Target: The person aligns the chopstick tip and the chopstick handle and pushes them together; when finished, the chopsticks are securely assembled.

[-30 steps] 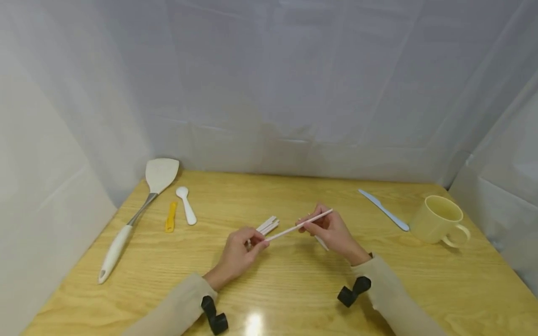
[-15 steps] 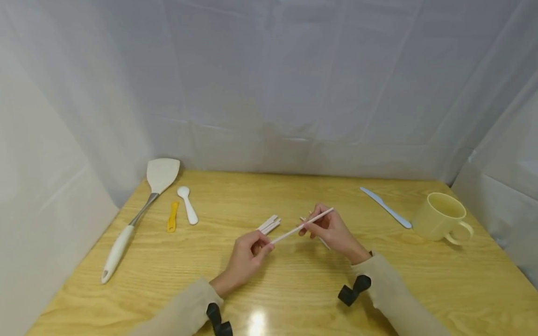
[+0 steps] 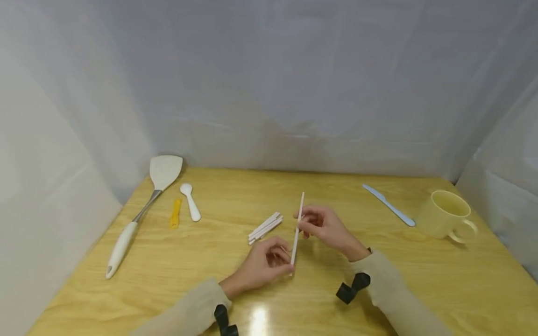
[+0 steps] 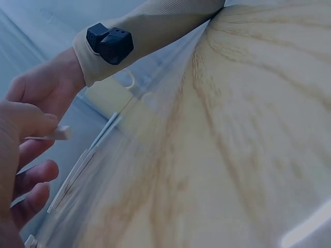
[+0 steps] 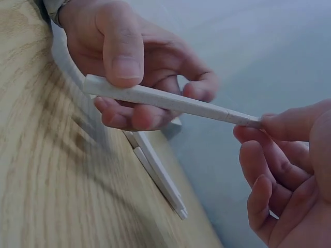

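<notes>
I hold one thin white stick (image 3: pixel 296 233) between both hands, clear of the bench (image 3: pixel 420 280) and standing almost end-on to me in the head view. My left hand (image 3: pixel 265 265) pinches its near end between thumb and curled fingers; my right hand (image 3: pixel 323 226) pinches it further up, thumb and fingertips closed on the shaft. The right wrist view shows the left thumb (image 5: pixel 121 49) pressed flat on the stick (image 5: pixel 170 101), with the right fingertips meeting its other end.

Risks, as I judge them:
- Both grips are fingertip pinches on a narrow, smooth rod. If one hand lets go before the other is firm, the stick may pivot and drop to the bench.
- A dropped stick could roll into the small bundle of sticks (image 3: pixel 265 227) lying just beyond my left hand and scatter it.
- Squeezing or bending from both ends at once could bow or snap so thin a piece.
- Motion blur in the left wrist view suggests quick movement; speed makes a slip likelier.

The spatula (image 3: pixel 143 210), white spoon (image 3: pixel 190 201), yellow clip (image 3: pixel 174 213), blue knife (image 3: pixel 388 205) and mug (image 3: pixel 446 215) lie well apart from my hands, so I expect no trouble there.
</notes>
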Motion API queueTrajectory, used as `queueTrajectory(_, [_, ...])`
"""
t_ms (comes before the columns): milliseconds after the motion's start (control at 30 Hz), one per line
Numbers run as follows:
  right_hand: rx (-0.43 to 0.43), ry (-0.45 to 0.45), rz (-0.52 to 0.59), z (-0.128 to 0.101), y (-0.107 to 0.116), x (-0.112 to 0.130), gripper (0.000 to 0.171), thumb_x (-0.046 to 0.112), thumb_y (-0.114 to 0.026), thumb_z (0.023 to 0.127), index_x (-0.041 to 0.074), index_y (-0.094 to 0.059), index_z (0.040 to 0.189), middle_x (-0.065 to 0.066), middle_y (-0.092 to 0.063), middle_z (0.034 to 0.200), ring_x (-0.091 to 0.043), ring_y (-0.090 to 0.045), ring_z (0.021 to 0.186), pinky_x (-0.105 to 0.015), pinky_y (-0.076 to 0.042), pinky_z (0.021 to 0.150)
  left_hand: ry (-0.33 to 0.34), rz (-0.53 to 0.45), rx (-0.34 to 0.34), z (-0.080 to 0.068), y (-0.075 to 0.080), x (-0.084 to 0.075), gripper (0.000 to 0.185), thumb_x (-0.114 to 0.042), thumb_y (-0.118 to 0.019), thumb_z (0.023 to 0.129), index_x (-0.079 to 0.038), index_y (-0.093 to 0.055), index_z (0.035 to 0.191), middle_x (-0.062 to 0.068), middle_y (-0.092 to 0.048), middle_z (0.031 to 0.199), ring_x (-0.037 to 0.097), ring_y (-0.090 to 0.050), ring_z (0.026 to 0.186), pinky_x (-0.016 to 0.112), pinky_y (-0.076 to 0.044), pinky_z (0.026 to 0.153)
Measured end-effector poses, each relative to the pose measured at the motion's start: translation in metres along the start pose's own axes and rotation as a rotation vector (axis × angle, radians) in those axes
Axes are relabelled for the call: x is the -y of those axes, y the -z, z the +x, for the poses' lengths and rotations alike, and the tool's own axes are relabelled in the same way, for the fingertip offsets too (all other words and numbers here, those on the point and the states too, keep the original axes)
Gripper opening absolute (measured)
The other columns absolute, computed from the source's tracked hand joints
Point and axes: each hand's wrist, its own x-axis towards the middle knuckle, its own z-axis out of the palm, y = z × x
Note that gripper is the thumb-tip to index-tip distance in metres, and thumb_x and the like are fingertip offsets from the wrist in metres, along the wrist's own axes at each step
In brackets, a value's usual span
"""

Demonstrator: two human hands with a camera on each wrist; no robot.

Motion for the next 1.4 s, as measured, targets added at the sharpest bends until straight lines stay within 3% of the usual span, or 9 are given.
queueTrajectory(233, [0.085, -0.045, -0.028, 0.000, -0.010, 0.000, 0.024, 0.002, -0.058, 0.094, -0.012, -0.059, 0.113, -0.022, -0.066, 0.078, -0.021, -0.059, 0.060, -0.034, -0.052, 0.057, -0.101, -0.031, 0.064, 0.000, 0.001, -0.005, 0.058, 0.005, -0.080, 0.070, 0.001, -0.047, 0.119, 0.017, -0.070, 0.086, 0.008, -0.059, 0.062, 0.024, -0.048, 0.049])
queueTrajectory(500, [0.171, 0.002, -0.026, 0.001, -0.013, -0.002, 0.023, 0.002, -0.055, 0.096, -0.012, -0.057, 0.114, -0.018, -0.064, 0.074, -0.015, -0.056, 0.060, -0.034, -0.050, 0.056, -0.110, -0.029, 0.110, -0.002, 0.003, -0.001, 0.063, -0.004, -0.083, 0.071, -0.004, -0.048, 0.123, 0.011, -0.073, 0.088, 0.015, -0.062, 0.062, 0.021, -0.047, 0.050])
queueTrajectory(733, [0.108, -0.075, -0.054, -0.002, -0.005, -0.005, 0.027, 0.009, -0.053, 0.098, -0.008, -0.054, 0.119, -0.021, -0.068, 0.088, -0.032, -0.064, 0.070, -0.040, -0.056, 0.066, -0.084, 0.013, 0.098, -0.005, 0.010, 0.002, 0.064, -0.005, -0.083, 0.071, -0.003, -0.047, 0.124, 0.009, -0.072, 0.089, 0.013, -0.062, 0.062, 0.024, -0.048, 0.051])
queueTrajectory(867, [0.051, -0.102, -0.073, -0.004, 0.004, -0.010, 0.026, 0.009, -0.051, 0.099, -0.009, -0.054, 0.118, -0.019, -0.067, 0.087, -0.033, -0.062, 0.071, -0.041, -0.056, 0.067, -0.088, 0.060, 0.037, -0.007, 0.019, 0.004, 0.067, -0.004, -0.084, 0.069, -0.005, -0.048, 0.126, 0.007, -0.072, 0.089, 0.016, -0.059, 0.058, 0.026, -0.047, 0.049])
queueTrajectory(1100, [-0.006, -0.108, -0.066, -0.008, 0.017, -0.023, 0.022, 0.006, -0.048, 0.100, -0.010, -0.055, 0.114, -0.018, -0.064, 0.085, -0.018, -0.059, 0.068, -0.035, -0.054, 0.064, -0.138, 0.159, -0.051, -0.015, 0.045, 0.012, 0.068, 0.004, -0.083, 0.066, 0.000, -0.047, 0.124, 0.015, -0.070, 0.085, 0.025, -0.054, 0.054, 0.031, -0.042, 0.045])
queueTrajectory(1400, [-0.024, -0.151, -0.114, -0.014, 0.036, -0.044, 0.021, 0.007, -0.049, 0.100, -0.008, -0.056, 0.112, -0.017, -0.064, 0.083, -0.013, -0.058, 0.065, -0.026, -0.050, 0.058, -0.058, 0.267, -0.082, -0.036, 0.105, 0.024, 0.066, -0.008, -0.085, 0.070, -0.008, -0.052, 0.128, 0.006, -0.072, 0.089, 0.015, -0.054, 0.060, 0.026, -0.041, 0.050])
